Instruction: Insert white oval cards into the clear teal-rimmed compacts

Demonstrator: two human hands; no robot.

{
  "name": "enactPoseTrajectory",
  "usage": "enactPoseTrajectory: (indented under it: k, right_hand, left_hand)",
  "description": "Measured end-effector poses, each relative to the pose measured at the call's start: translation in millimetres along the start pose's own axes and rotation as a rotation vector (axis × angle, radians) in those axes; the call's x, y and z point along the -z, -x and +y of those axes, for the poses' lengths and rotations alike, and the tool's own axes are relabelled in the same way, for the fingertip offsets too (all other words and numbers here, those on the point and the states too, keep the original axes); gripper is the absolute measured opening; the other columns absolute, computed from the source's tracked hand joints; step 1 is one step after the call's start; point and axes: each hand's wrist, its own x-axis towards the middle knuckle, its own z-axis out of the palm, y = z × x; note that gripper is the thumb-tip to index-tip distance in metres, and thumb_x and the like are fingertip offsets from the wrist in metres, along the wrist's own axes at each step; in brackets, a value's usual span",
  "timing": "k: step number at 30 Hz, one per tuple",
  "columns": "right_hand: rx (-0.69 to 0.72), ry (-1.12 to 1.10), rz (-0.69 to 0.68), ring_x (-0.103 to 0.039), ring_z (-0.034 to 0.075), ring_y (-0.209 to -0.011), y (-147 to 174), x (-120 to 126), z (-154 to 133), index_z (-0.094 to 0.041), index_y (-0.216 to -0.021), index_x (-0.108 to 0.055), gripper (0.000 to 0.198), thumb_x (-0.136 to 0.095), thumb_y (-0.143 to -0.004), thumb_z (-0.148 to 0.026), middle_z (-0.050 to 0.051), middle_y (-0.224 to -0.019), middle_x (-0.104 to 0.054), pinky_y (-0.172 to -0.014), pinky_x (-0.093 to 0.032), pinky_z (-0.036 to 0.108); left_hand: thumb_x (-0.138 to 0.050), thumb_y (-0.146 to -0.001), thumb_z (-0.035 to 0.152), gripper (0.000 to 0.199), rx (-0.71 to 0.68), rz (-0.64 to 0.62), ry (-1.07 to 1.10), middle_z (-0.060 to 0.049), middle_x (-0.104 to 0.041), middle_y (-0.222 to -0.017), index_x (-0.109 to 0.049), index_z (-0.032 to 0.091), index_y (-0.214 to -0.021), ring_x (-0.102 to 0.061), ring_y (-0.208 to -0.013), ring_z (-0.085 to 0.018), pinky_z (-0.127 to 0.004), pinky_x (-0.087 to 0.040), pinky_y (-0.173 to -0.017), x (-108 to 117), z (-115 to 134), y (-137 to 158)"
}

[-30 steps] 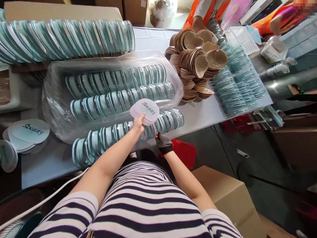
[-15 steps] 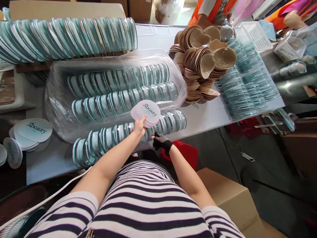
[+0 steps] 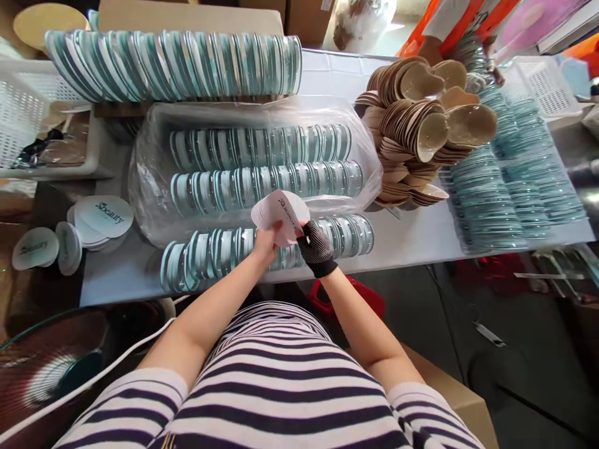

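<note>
L hand pinches the white card stack, held over the front row of clear round pcs on the table, & I see gloved R hand pinching the printed top card by its edge, tilted up.

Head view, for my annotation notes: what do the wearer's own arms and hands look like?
Short sleeves, white with dark stripes. The right hand wears a black, light-speckled, partly fingerless glove with a plain black cuff; the left hand is ungloved.
</note>
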Motion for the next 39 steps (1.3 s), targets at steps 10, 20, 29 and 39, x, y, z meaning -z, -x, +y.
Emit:
enactPoseTrajectory:
  k: [10, 20, 29, 39]
  right_hand:
    - [-0.547, 0.22, 0.253, -0.067, 0.027, -0.096, 125.2, -15.7, 9.9, -0.011, -0.114, -0.069, 0.047, -0.037, -0.095, -0.041, 0.017, -0.103, -0.071, -0.08, -0.05, 0.031]
    - [-0.508, 0.426, -0.045, -0.068, 0.02, -0.084, 185.8, -45.8, -17.3, -0.019, -0.125, -0.065, 0.045, -0.03, -0.1, -0.035, 0.009, -0.096, -0.074, -0.071, -0.045, 0.024]
    - [-0.586, 0.467, -0.369, -0.069, 0.022, -0.092, 122.6, -46.2, -27.0, -0.021, -0.131, -0.054, 0.038, -0.033, -0.101, -0.033, 0.011, -0.102, -0.072, -0.068, -0.044, 0.027]
    - [-0.531, 0.375, -0.356, -0.068, 0.021, -0.097, 87.3, -38.3, -17.9, -0.019, -0.117, -0.057, 0.03, -0.034, -0.101, -0.03, 0.011, -0.105, -0.071, -0.074, -0.044, 0.026]
  left_hand:
    - [-0.072, -0.077, 0.004, 0.036, 0.163, 0.063, 0.093, -0.006, -0.077, -0.1, -0.068, 0.017, -0.11, -0.071, -0.102, -0.02, -0.036, -0.053, -0.099, 29.3, 43.7, -5.0]
    - [-0.068, -0.08, 0.004, 0.033, 0.278, -0.061, 0.061, -0.007, -0.076, -0.104, -0.068, 0.017, -0.11, -0.068, -0.109, -0.022, -0.041, -0.051, -0.103, 26.9, 30.2, -16.9]
    - [-0.069, -0.079, 0.003, 0.031, 0.292, -0.052, 0.051, -0.008, -0.076, -0.106, -0.069, 0.017, -0.107, -0.069, -0.107, -0.022, -0.041, -0.051, -0.102, 27.6, 30.2, -15.0]
    - [-0.068, -0.08, 0.004, 0.035, 0.315, -0.028, 0.059, -0.008, -0.075, -0.107, -0.068, 0.018, -0.112, -0.07, -0.106, -0.021, -0.039, -0.054, -0.098, 30.0, 30.2, -17.1]
